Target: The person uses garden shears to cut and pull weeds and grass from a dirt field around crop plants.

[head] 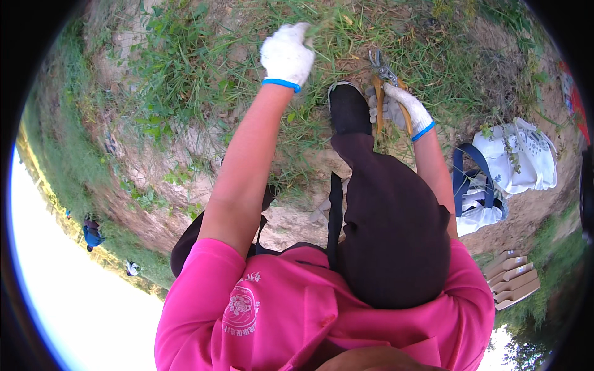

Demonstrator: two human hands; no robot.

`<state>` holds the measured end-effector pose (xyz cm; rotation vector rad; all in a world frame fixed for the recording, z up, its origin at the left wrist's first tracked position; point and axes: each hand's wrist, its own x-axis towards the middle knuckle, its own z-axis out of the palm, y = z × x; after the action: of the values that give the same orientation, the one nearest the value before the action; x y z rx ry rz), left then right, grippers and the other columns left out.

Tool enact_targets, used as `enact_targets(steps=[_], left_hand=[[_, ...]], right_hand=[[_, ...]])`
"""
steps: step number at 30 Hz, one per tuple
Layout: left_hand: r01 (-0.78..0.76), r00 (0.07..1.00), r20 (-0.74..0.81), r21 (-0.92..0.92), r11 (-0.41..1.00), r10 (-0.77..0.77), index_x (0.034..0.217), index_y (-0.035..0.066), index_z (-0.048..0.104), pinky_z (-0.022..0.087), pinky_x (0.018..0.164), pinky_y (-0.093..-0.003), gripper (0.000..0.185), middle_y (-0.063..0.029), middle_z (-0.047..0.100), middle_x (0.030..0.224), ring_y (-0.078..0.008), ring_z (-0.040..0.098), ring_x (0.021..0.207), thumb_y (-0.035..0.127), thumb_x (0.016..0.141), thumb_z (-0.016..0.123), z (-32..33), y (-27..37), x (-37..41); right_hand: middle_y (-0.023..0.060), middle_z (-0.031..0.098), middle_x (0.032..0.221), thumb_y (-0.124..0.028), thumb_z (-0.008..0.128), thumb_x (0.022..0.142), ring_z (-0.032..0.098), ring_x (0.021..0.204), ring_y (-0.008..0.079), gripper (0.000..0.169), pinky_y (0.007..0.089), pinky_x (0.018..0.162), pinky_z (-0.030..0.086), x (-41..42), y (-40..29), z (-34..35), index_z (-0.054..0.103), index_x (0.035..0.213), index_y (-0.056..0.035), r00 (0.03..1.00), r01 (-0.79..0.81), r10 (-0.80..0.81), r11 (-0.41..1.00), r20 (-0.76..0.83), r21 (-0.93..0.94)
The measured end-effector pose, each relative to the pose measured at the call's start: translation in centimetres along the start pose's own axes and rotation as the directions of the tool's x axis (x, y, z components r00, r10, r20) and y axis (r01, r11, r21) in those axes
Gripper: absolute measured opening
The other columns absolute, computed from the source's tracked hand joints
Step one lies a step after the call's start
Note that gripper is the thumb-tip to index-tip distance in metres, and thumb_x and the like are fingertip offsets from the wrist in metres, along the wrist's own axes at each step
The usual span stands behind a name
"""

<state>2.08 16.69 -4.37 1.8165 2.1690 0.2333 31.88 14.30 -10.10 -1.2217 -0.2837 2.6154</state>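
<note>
My left hand (pixel 287 55), in a white knit glove with a blue cuff, is curled closed over the weeds. Blurred green grass blades (pixel 323 25) stick out past its fingers. In a matching glove, my right hand (pixel 408 104) grips a pair of pruning shears (pixel 381 69) with orange-yellow handles. The handles are spread, and the metal blades point away from me, slightly apart, just above the grass. My dark shoe (pixel 349 106) is planted just left of the shears. Part of the right hand's fingers is hidden behind the handles.
Weeds (pixel 181 60) and grass grow over sandy soil (pixel 287 227) around me. White bags (pixel 515 155) with a navy strap lie to the right. Behind them are several brown cardboard boxes (pixel 513 280). A person in blue (pixel 93 236) is far off to the left.
</note>
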Motion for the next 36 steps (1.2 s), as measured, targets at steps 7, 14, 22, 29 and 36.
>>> enact_targets(steps=[7,14,22,29,36], left_hand=[[-0.619,0.766,0.391,0.235,0.749,0.510,0.117,0.020,0.064,0.054,0.078,-0.0436,0.036,-0.0067,0.062,0.120,-0.0299,0.067,0.090,0.013,0.081,0.063,-6.5,0.4,3.9],[-0.566,0.796,0.357,0.155,0.810,0.488,0.144,0.023,0.040,0.055,0.078,-0.0431,0.074,-0.0083,0.046,0.144,-0.0311,0.068,0.093,-0.002,0.076,0.057,3.5,2.9,3.5],[-0.380,0.835,0.505,0.241,0.893,0.219,0.125,0.011,0.058,0.055,0.078,-0.0466,0.044,-0.0185,0.061,0.120,-0.0348,0.067,0.099,0.005,0.082,0.058,4.2,5.0,5.4],[-0.337,0.898,0.366,0.219,0.916,0.243,0.097,0.010,0.070,0.055,0.070,-0.0458,0.021,-0.0144,0.067,0.096,-0.0336,0.069,0.087,0.014,0.081,0.057,3.8,7.0,3.2],[-0.118,0.933,0.345,0.019,0.993,0.104,0.108,0.011,0.068,0.052,0.080,-0.0461,0.030,-0.0150,0.065,0.103,-0.0352,0.066,0.093,0.023,0.081,0.062,4.0,4.8,0.1]], right_hand=[[0.0188,0.065,0.105,-0.036,0.060,0.093,0.067,0.088,0.0331,0.050,0.0522,0.076,0.057,0.3,0.3,1.5,0.051,0.128,-0.0010,0.989,0.078,-0.100,0.979,0.112,0.190],[0.0235,0.062,0.112,-0.036,0.058,0.094,0.067,0.091,0.0350,0.053,0.0560,0.079,0.056,1.4,-0.1,1.7,0.049,0.129,0.0021,0.985,0.073,-0.105,0.972,0.137,0.224],[0.0260,0.060,0.113,-0.034,0.057,0.095,0.065,0.093,0.0378,0.054,0.0566,0.078,0.057,2.6,-0.2,2.0,0.046,0.133,0.0018,0.978,0.076,-0.133,0.945,0.162,0.319],[0.0249,0.062,0.104,-0.034,0.056,0.096,0.066,0.089,0.0388,0.041,0.0572,0.076,0.056,3.5,-1.2,1.4,0.051,0.123,-0.0034,0.993,0.081,-0.098,0.966,0.059,0.246],[0.0076,0.064,0.079,-0.027,0.067,0.091,0.063,0.062,0.0189,0.031,0.0369,0.058,0.055,3.2,-1.5,2.3,0.057,0.110,-0.0054,0.981,0.128,-0.133,0.991,-0.141,-0.048]])
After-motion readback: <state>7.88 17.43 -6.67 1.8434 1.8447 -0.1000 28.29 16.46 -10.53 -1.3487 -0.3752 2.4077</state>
